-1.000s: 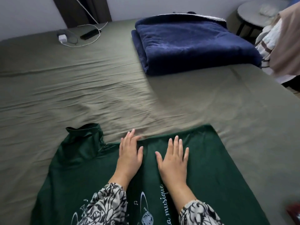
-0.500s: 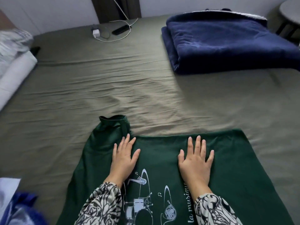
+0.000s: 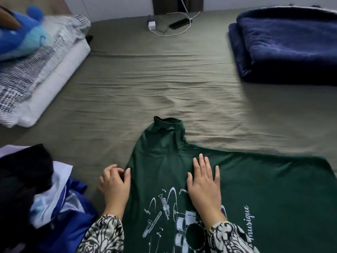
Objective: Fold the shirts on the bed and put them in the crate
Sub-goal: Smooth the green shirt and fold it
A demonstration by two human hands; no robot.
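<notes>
The bed (image 3: pixel 164 84), covered in a wrinkled olive sheet, fills nearly the whole view. At 2 o'clock a folded navy blanket (image 3: pixel 288 44) lies on it, and at 10 o'clock sits a stack of white and patterned bedding (image 3: pixel 42 70) with a blue plush toy (image 3: pixel 20 39) on top. The green shirt (image 3: pixel 264 189) lies spread flat on the bed from 6 to 4 o'clock, its white music print facing up and one sleeve (image 3: pixel 164 136) pointing toward 12. At 8 o'clock lies a heap of other clothes (image 3: pixel 45 207) in black, white and blue. The right hand (image 3: pixel 204 183) rests palm down on the shirt near the centre of the lower view, its fingers straight and spread, pressing the cloth. The left hand (image 3: pixel 114 183), at 7 o'clock, has its fingers curled, pinching the shirt's left edge. Far off at 12 o'clock a white charger (image 3: pixel 151 25) with its cable lies beside a black remote-like bar (image 3: pixel 179 23).
</notes>
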